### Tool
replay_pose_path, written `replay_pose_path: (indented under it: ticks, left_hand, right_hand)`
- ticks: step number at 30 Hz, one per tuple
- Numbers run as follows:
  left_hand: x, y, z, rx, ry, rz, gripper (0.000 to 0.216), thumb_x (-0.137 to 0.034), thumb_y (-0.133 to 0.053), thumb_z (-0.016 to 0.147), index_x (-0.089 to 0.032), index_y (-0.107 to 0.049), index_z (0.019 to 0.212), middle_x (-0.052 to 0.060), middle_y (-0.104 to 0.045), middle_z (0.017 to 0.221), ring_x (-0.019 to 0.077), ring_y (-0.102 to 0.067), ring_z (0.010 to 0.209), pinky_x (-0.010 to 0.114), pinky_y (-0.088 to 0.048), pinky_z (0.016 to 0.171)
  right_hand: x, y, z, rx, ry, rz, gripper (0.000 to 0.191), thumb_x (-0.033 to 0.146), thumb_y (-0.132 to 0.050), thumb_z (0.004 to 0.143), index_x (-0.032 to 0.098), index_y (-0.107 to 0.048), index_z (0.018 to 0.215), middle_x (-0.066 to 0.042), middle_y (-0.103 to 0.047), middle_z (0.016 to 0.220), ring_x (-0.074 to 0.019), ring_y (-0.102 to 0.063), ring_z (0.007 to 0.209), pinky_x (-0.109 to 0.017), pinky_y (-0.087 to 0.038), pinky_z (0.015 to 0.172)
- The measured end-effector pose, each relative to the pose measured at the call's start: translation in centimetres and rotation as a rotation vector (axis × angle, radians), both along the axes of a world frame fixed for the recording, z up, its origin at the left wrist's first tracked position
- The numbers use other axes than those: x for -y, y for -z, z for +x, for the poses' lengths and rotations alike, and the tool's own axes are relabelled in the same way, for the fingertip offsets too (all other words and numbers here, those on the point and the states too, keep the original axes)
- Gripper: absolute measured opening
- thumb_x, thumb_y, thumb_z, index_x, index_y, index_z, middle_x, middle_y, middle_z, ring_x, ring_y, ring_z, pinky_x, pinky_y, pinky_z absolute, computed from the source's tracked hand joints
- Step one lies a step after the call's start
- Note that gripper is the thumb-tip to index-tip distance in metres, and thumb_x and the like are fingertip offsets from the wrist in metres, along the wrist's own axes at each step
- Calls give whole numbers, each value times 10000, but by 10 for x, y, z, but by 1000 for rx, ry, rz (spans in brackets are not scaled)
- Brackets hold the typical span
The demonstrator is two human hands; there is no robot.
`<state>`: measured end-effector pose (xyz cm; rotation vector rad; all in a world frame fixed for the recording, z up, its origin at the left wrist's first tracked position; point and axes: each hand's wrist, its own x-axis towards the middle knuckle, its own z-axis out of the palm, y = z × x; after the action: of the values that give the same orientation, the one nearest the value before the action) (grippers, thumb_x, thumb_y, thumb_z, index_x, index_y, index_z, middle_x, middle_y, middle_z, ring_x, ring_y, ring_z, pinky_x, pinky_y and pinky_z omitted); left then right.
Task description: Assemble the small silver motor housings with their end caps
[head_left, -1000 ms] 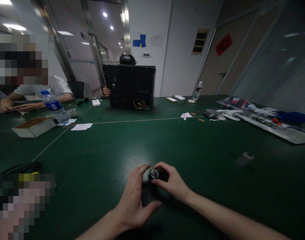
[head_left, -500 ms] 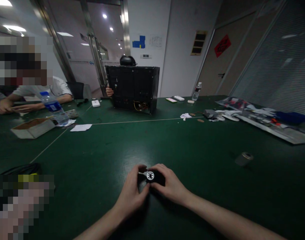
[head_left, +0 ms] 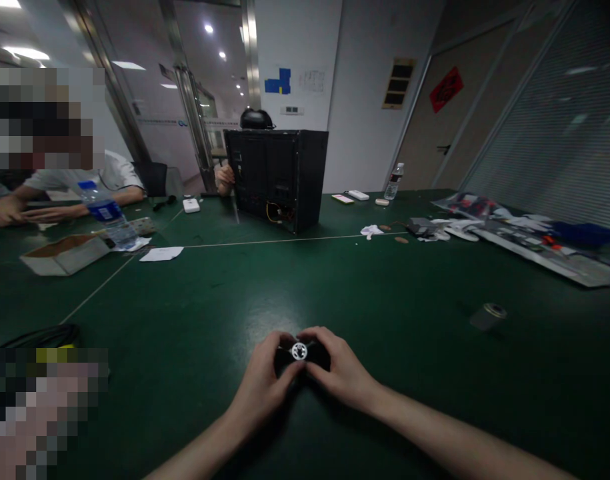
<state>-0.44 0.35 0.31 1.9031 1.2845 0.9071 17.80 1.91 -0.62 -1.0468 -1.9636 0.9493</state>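
Low in the middle of the head view, a small round part [head_left: 299,351] shows a white, wheel-like end with dark openings and a dark centre. My left hand [head_left: 262,377] curls around its left side, thumb and fingertips on it. From the right, my right hand [head_left: 342,367] closes on the same part with thumb and fingers. The rest of the part is hidden or too dark to make out. Right of my hands, a grey cylinder [head_left: 489,317] with a hollow-looking end stands on the green table [head_left: 225,293].
Across the table, a person's hand grips a black computer case [head_left: 275,177]. Another person sits at the left behind a water bottle [head_left: 105,213] and a small open box [head_left: 67,255]. A tray of parts [head_left: 559,257] lies at the right; dark cables [head_left: 39,335] lie at near left.
The round part has shifted slightly left, and my left thumb has moved up and in against it. The person opposite has turned the black case and shifted it right.
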Motion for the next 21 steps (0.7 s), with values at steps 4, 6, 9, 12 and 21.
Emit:
replay_pose_path:
  ticks: [4,6,9,12,21]
  left_hand:
    - [-2,1,0,73,1,-45,127,-191,-528,882,-185,-567,1003,63,-660,977,229,-611,926,365,-463,838]
    - [-2,1,-1,112,8,-73,138,-219,-486,909,-179,-562,1018,69,-658,982,227,-614,922,357,-465,832]
    - [-3,1,-2,124,16,-79,169,-252,-448,929,-186,-565,1031,64,-658,979,224,-615,909,348,-462,823]
    - [-3,2,-3,79,-3,-63,176,-273,-445,926,-200,-583,1007,56,-661,963,234,-607,913,354,-451,827]
    - [0,-5,-2,96,44,-93,241,-330,-420,915,-199,-611,982,65,-672,981,246,-594,952,356,-439,873]
  right_hand:
    - [2,-2,2,24,-34,64,542,145,-656,738,224,-470,1241,-82,-580,1186,-234,-539,1090,-439,-400,970]
    - [3,-2,2,44,-84,100,649,189,-700,711,218,-419,1295,-100,-541,1245,-253,-501,1149,-466,-369,1004]
    - [3,-1,3,68,-136,102,781,222,-746,668,208,-362,1347,-119,-494,1296,-272,-465,1194,-483,-338,1032]
    - [3,0,2,54,-131,90,693,127,-676,697,210,-389,1321,-106,-520,1258,-247,-491,1162,-447,-373,1008]
    - [4,-8,1,-14,-86,68,566,52,-613,674,231,-476,1194,-47,-550,1082,-198,-535,1007,-353,-438,898]
